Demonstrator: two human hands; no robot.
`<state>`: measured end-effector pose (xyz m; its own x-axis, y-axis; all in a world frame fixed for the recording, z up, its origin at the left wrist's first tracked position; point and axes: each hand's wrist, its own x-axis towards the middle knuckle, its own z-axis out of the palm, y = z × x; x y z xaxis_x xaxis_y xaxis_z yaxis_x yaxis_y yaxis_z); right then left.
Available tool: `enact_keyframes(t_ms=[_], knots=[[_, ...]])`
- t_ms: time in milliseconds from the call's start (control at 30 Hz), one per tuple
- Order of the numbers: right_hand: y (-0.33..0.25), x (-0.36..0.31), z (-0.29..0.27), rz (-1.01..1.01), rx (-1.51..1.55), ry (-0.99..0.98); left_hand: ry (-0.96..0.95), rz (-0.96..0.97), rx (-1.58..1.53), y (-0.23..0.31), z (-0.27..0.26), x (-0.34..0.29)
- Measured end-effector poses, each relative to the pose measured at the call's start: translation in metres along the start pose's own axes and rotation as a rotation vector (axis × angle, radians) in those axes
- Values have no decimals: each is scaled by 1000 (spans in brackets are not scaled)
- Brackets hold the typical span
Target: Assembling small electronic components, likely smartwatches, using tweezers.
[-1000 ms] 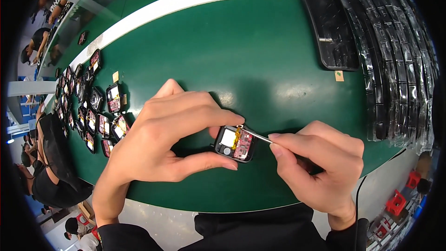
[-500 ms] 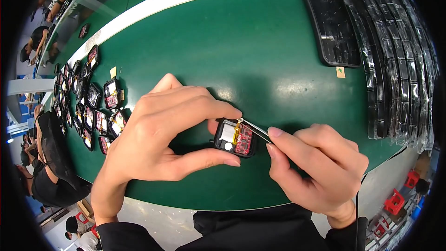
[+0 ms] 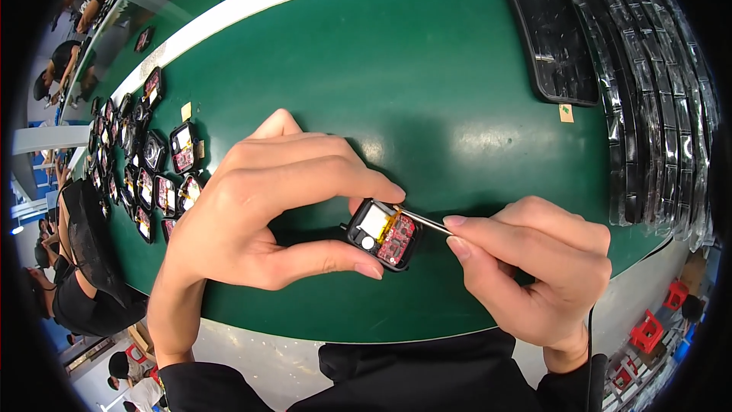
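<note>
My left hand pinches a small black open device case between thumb and forefinger, low over the green mat. Inside the case I see a pale square part, a red circuit board and a yellow strip. My right hand grips thin metal tweezers whose tips reach into the case at the yellow strip. Both hands sit near the mat's front edge.
Several similar open cases lie in rows on the green mat at the left. Stacked black trays line the right side, one tray lying flat beside them. A small yellow tag lies near that tray. Other people sit far left.
The case has shifted slightly left and tilted in my left hand. The tweezer tips have moved further in, over the yellow strip.
</note>
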<state>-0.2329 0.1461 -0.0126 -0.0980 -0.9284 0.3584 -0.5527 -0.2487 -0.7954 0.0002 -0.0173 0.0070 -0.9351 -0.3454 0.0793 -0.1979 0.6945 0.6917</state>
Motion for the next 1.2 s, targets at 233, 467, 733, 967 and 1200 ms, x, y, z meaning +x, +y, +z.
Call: enact_keyframes(t_ms=[233, 467, 733, 967, 1200], knots=[[-2, 1, -1, 29, -14, -31, 5, 10, 4, -1, 1, -1], [1, 0, 3, -24, 2, -3, -8, 22, 18, -1, 2, -1], [0, 0, 1, -10, -2, -23, -61, 61, 59, 3, -3, 4], [-1, 0, 1, 31, 5, -25, -53, 52, 52, 2, -2, 2], [1, -1, 3, -25, 1, -20, -48, 34, 29, 2, -1, 3]])
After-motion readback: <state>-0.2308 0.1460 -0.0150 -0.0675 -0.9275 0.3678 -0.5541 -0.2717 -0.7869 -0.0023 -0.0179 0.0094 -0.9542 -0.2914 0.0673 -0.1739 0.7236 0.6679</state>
